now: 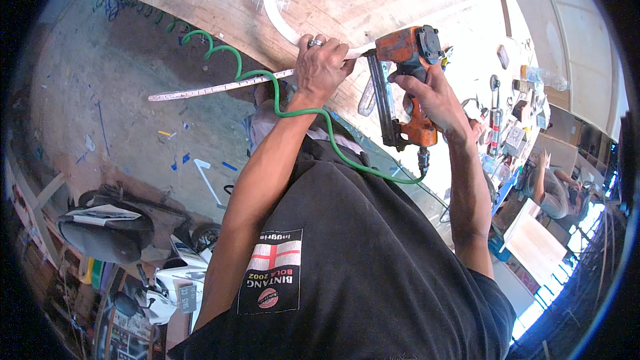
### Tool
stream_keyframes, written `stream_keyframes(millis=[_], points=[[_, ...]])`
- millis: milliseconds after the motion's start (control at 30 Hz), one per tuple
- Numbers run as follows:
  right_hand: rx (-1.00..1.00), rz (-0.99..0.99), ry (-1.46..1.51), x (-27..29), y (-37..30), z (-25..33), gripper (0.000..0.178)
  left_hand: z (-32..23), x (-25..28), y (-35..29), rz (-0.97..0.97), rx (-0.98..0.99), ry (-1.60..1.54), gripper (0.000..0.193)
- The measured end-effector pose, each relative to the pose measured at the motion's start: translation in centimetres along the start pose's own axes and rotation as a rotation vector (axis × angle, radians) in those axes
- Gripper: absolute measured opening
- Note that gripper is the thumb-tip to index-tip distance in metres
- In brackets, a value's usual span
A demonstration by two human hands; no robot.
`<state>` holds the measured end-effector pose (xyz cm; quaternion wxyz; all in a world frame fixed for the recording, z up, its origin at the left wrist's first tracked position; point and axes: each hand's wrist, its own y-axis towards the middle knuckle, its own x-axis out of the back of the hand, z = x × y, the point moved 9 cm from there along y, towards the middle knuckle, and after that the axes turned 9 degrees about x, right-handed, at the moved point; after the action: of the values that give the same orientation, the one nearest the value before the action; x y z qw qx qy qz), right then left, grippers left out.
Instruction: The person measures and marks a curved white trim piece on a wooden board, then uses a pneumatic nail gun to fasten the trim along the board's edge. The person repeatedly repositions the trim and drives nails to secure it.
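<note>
Nail gun [399, 45], orange and black, sits in the right hand [437, 97], whose fingers wrap its handle. Left of it, the left hand [320, 70] is closed on a curved white strip [270, 3]; the gun's nose is at the strip, though contact cannot be told. A green hose [237, 60] leaves the gun's base and lies across the left wrist, in the way between gun and body. To the gun's right, tools and bottles [495, 130] crowd the worktable [347, 0]; farther right and nearer the wearer, another person [550, 190] shows. Below the gun, a black shirt [373, 247] bears a lettered patch [270, 270] with a red-and-white cross; far lower left, a white motorcycle [167, 293] carries a plate with characters. The worktable's near edge slants up leftward past the gun, and the strip's marked tail reaches beyond it, above the scrap-strewn floor [133, 133].
</note>
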<state>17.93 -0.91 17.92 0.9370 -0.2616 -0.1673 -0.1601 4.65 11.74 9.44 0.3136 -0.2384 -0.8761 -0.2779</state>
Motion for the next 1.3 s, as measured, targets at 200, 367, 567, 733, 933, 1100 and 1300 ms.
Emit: stream_keyframes(millis=[200,367,567,733,933,1100,1300], points=[[0.017,0.008,-0.022,0.0,0.1,-0.1,0.06,0.0,0.1,-0.1,-0.011,-0.007,0.003,0.015],[0.045,-0.013,-0.062,-0.2,0.1,0.7,0.042,0.0,0.0,-0.2,-0.016,-0.004,0.009,0.015],[0.033,-0.028,0.001,-0.3,-0.3,0.7,0.049,0.1,-0.4,-0.3,0.051,0.005,0.031,0.019],[0.077,-0.036,-0.074,0.0,-0.2,0.7,0.046,0.9,0.2,-0.6,0.044,0.04,-0.012,0.023],[0.051,-0.028,-0.073,0.0,-0.3,0.3,0.046,1.3,0.4,-0.6,0.116,0.018,0.015,0.024],[0.019,-0.041,0.035,-0.1,-0.4,-0.2,0.053,1.1,0.3,-0.6,0.084,0.007,-0.054,0.019],[0.09,-0.028,0.046,-0.6,-0.4,1.2,0.047,1.2,0.0,-0.8,0.053,-0.003,-0.057,0.016]])
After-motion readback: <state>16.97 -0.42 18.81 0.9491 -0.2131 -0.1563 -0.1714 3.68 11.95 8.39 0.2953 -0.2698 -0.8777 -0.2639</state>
